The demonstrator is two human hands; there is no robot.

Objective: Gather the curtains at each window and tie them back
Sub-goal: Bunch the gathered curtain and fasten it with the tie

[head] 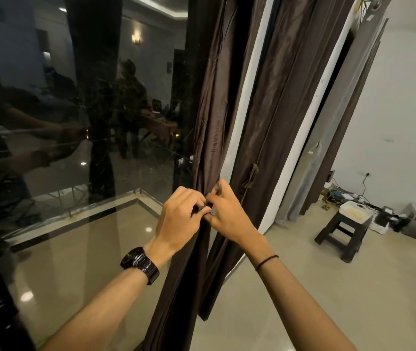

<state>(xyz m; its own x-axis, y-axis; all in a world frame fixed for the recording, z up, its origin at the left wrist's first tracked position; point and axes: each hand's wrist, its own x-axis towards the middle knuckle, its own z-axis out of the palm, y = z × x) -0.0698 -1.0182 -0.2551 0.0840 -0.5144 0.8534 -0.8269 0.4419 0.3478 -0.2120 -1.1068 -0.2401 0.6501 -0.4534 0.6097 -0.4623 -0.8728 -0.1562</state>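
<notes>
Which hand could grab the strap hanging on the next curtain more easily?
Probably the right hand. Both hands pinch the tie, but the right one sits close beside the strap, while the left hand is on the far side of the gathered curtain.

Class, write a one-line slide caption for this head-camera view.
Left hand and right hand pinch a tie-back at the gathered brown curtain beside the dark window.

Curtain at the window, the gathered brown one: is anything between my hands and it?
Nothing visible. The left hand and right hand both pinch the curtain at its gathered fold, fingers meeting on the cloth.
</notes>
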